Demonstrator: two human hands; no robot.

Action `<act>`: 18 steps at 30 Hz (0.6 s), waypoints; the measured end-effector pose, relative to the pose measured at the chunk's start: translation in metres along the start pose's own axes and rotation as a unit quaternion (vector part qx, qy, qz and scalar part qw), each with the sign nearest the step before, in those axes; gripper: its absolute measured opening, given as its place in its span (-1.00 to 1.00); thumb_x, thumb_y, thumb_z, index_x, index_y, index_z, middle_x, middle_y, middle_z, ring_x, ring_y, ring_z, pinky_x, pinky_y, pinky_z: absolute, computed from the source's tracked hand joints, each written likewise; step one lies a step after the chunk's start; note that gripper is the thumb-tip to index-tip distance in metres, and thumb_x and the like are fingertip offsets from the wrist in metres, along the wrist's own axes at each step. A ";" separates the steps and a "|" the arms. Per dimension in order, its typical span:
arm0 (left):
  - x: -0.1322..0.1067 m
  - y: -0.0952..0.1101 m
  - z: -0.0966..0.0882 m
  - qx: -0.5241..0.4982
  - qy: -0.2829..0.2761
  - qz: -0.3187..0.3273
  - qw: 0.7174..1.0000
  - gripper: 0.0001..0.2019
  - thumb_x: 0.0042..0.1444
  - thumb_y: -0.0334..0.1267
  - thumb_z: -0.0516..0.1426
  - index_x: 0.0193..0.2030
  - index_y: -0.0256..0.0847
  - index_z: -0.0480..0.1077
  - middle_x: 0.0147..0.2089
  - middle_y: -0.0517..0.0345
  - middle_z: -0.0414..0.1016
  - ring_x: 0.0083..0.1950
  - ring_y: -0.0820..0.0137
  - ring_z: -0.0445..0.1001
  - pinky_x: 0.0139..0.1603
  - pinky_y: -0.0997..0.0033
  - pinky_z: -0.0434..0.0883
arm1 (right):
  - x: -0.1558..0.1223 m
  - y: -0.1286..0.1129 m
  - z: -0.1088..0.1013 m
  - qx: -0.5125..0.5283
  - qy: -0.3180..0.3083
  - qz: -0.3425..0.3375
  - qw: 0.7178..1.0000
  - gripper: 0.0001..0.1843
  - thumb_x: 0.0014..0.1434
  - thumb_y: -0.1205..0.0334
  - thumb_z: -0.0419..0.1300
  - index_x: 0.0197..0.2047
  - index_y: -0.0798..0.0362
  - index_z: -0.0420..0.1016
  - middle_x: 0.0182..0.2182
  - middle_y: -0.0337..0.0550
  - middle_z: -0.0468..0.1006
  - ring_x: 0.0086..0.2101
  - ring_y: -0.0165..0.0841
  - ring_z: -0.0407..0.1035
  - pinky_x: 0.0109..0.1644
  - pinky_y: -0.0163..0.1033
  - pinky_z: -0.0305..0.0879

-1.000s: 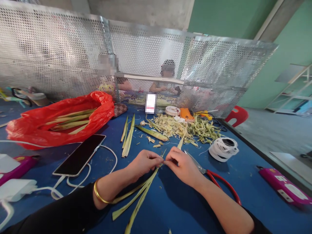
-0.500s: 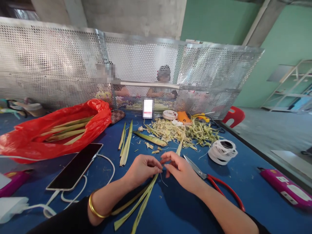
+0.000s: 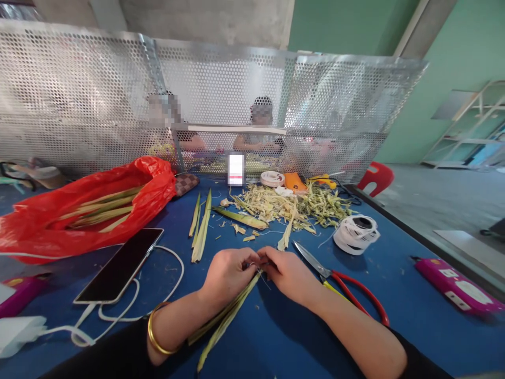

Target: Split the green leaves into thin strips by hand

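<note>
My left hand (image 3: 230, 272) pinches the top end of a bundle of long green-yellow leaf strips (image 3: 224, 318) that runs back toward me across the blue table (image 3: 276, 337). My right hand (image 3: 289, 272) meets it fingertip to fingertip at the same end, its fingers closed on the strip tips and a thin white thread. A gold bangle sits on my left wrist. Red-handled scissors (image 3: 339, 284) lie just right of my right hand.
A red plastic bag (image 3: 79, 210) of leaves lies at the left, with a phone (image 3: 120, 265) on a white cable beside it. Loose leaf strips (image 3: 200, 226), a heap of trimmings (image 3: 292, 205), a white cord coil (image 3: 356, 235), a pink box (image 3: 453, 284). Two people sit behind the perforated metal screen (image 3: 221, 100).
My right hand opened half a second ago, then closed back onto the strip tips against my left hand. The leaf bundle has shifted slightly under my left forearm.
</note>
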State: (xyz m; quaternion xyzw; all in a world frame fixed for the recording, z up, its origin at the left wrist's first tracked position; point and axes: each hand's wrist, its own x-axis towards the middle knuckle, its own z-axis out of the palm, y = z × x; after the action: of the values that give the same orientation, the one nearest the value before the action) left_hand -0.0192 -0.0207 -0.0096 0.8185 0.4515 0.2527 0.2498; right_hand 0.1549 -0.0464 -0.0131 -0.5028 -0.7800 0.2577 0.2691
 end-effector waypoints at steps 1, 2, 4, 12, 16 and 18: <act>0.000 -0.001 0.000 0.009 0.001 0.006 1.000 -0.83 -0.01 -0.36 0.07 -0.36 -0.13 0.49 -0.42 0.26 0.54 -0.40 0.46 0.42 -0.38 0.54 0.19 | 0.000 0.000 0.000 -0.008 0.001 -0.003 1.000 -0.77 0.17 0.40 0.01 -0.12 0.01 0.37 -0.32 -0.16 0.56 -0.32 -0.33 0.44 -0.30 -0.33 0.21; 0.000 -0.001 0.001 0.021 0.004 0.012 1.000 -0.84 -0.01 -0.37 0.07 -0.37 -0.13 0.48 -0.42 0.25 0.54 -0.40 0.46 0.42 -0.39 0.54 0.19 | 0.000 0.000 0.000 -0.012 -0.002 -0.006 1.000 -0.76 0.17 0.41 0.01 -0.12 0.01 0.37 -0.30 -0.15 0.56 -0.29 -0.33 0.44 -0.28 -0.33 0.21; 0.001 -0.003 0.002 0.053 0.016 0.031 0.998 -0.84 -0.01 -0.40 0.06 -0.38 -0.14 0.45 -0.44 0.24 0.51 -0.40 0.45 0.42 -0.39 0.53 0.18 | 0.000 0.000 -0.001 -0.011 -0.008 -0.004 1.000 -0.76 0.17 0.41 0.02 -0.11 0.01 0.37 -0.31 -0.16 0.57 -0.30 -0.33 0.44 -0.27 -0.32 0.21; 0.001 -0.010 0.009 0.217 0.069 0.140 0.964 -0.79 0.13 -0.33 0.02 -0.47 -0.17 0.41 -0.55 0.20 0.41 -0.46 0.43 0.37 -0.45 0.44 0.12 | 0.000 -0.001 -0.001 0.060 -0.008 -0.001 0.998 -0.77 0.15 0.41 0.03 -0.14 -0.02 0.37 -0.44 -0.28 0.52 -0.42 -0.40 0.39 -0.31 -0.34 0.21; 0.001 -0.009 0.007 0.200 0.106 0.184 0.957 -0.79 0.16 -0.33 0.02 -0.43 -0.17 0.44 -0.49 0.19 0.48 -0.40 0.41 0.42 -0.40 0.45 0.20 | 0.002 0.001 0.001 0.134 0.011 0.031 0.990 -0.79 0.14 0.37 0.04 -0.18 0.00 0.42 -0.50 -0.29 0.49 -0.50 -0.42 0.38 -0.29 -0.32 0.26; 0.001 -0.008 0.005 0.182 0.118 0.220 0.951 -0.79 0.16 -0.35 0.02 -0.42 -0.18 0.44 -0.46 0.17 0.50 -0.36 0.41 0.43 -0.34 0.45 0.25 | 0.004 0.003 0.002 0.174 0.009 0.046 0.984 -0.78 0.12 0.35 0.05 -0.21 0.01 0.48 -0.50 -0.28 0.48 -0.53 -0.43 0.36 -0.30 -0.31 0.28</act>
State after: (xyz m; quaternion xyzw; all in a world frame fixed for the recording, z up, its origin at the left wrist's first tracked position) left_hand -0.0203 -0.0167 -0.0185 0.8932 0.3254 0.3096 -0.0207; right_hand 0.1540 -0.0421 -0.0159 -0.4864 -0.6963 0.3971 0.3477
